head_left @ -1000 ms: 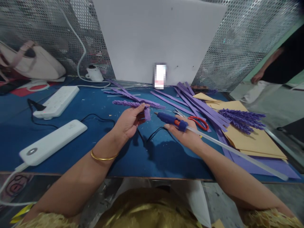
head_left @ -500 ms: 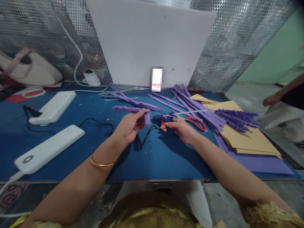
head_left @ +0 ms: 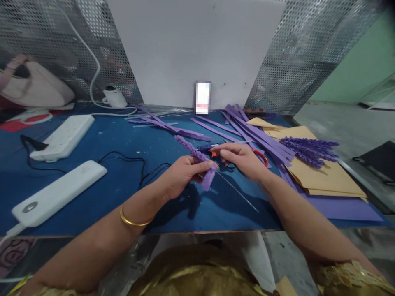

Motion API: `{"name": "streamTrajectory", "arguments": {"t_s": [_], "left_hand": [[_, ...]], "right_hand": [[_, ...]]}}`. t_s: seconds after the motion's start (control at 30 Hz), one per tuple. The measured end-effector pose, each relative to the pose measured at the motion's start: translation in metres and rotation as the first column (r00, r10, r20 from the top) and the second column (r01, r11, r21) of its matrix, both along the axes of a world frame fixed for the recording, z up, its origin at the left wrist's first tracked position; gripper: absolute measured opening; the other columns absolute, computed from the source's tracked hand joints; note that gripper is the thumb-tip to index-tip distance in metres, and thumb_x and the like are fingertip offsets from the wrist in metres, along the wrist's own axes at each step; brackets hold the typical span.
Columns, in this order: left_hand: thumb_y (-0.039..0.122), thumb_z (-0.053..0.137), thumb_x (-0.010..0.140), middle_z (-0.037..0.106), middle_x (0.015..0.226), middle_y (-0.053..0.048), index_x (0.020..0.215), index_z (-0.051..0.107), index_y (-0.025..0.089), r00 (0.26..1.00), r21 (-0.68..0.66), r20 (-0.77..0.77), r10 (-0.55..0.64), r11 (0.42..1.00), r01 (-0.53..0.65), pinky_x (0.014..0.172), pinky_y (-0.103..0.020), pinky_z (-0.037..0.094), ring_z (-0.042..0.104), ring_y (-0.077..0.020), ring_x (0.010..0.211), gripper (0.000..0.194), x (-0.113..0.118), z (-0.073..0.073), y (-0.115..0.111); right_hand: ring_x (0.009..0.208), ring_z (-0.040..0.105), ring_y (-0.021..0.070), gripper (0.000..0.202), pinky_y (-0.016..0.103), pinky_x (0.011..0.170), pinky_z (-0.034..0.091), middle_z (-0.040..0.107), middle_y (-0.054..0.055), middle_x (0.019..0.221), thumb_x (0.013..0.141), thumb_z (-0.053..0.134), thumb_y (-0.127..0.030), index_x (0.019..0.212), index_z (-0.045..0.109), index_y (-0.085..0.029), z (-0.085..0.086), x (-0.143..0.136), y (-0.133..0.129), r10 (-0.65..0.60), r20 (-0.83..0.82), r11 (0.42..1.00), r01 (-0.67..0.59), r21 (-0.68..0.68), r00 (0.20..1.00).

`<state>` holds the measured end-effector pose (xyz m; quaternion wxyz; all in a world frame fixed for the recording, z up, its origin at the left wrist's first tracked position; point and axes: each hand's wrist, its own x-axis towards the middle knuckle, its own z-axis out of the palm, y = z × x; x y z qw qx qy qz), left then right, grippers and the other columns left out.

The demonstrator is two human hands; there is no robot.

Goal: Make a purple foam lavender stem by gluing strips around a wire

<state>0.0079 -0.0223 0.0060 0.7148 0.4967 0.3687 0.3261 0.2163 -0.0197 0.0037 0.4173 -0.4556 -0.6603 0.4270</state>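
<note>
Near the middle of the table, the left hand grips a purple flower, its wire slanting near and right. The right hand touches the glue gun just beyond; whether those fingers clasp it, I cannot tell.

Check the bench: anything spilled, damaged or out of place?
Nothing looks spilled or broken. A strip end hangs below the purple flower spike in the left hand, apparently loose rather than torn; the crisscrossed purple strips behind look merely untidy.
</note>
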Motion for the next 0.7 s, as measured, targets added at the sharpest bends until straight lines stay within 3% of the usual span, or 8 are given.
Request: {"name": "streamTrajectory", "arguments": {"t_s": [0.1, 0.23, 0.43, 0.6, 0.7], "left_hand": [[0.047, 0.084, 0.067, 0.069, 0.069, -0.006, 0.079, 0.08, 0.017, 0.994, 0.032, -0.039, -0.103, 0.994, 0.104, 0.054, -0.025, 0.043, 0.055, -0.0134, 0.057, 0.033, 0.002, -0.003, -0.006], [0.048, 0.084, 0.066, 0.064, 0.062, -0.003, 0.073, 0.077, 0.016, 0.985, 0.056, -0.088, -0.15, 0.986, 0.155, 0.053, -0.025, 0.041, 0.051, -0.0121, 0.054, 0.034, 0.004, -0.004, -0.007], [0.045, 0.088, 0.062, 0.061, 0.063, -0.001, 0.074, 0.072, 0.012, 0.987, -0.013, -0.132, -0.088, 0.996, 0.087, 0.053, -0.025, 0.04, 0.053, -0.0125, 0.057, 0.038, 0.005, -0.004, -0.006], [0.044, 0.086, 0.065, 0.06, 0.062, 0.0, 0.08, 0.076, 0.012, 0.994, -0.059, -0.098, -0.055, 0.997, 0.049, 0.051, -0.023, 0.032, 0.045, -0.0081, 0.053, 0.037, 0.006, -0.004, -0.005], [0.043, 0.089, 0.06, 0.063, 0.066, -0.002, 0.076, 0.076, 0.011, 0.997, -0.097, -0.074, -0.03, 0.995, 0.022, 0.055, -0.023, 0.034, 0.047, -0.0081, 0.057, 0.038, 0.008, -0.005, -0.006]], "right_hand": [[0.063, 0.052, 0.0117, 0.033, 0.025, 0.058, 0.041, 0.064, 0.001, 0.075, 0.083, 0.068, -0.043, 0.103, 0.076, -0.018, -0.002, -0.014, -0.01, 0.143, -0.162, 0.971, -0.171, -0.17, 0.976], [0.06, 0.047, 0.0093, 0.027, 0.024, 0.057, 0.04, 0.063, 0.0, 0.078, 0.076, 0.077, -0.033, 0.098, 0.074, -0.019, -0.007, -0.024, -0.016, 0.147, -0.354, 0.941, -0.241, -0.239, 0.924], [0.067, 0.053, 0.011, 0.02, 0.025, 0.062, 0.043, 0.063, 0.001, 0.084, 0.074, 0.079, -0.026, 0.09, 0.07, -0.018, -0.01, -0.024, -0.014, 0.128, -0.434, 0.943, -0.245, -0.224, 0.892], [0.064, 0.052, 0.0088, 0.021, 0.022, 0.059, 0.042, 0.063, -0.001, 0.083, 0.075, 0.079, -0.023, 0.093, 0.069, -0.018, -0.009, -0.021, -0.012, 0.094, -0.449, 0.958, -0.203, -0.202, 0.889], [0.068, 0.056, 0.0095, 0.024, 0.022, 0.062, 0.046, 0.066, 0.001, 0.086, 0.074, 0.081, -0.026, 0.095, 0.07, -0.018, -0.009, -0.018, -0.01, 0.139, -0.474, 0.932, -0.277, -0.234, 0.869]]}}
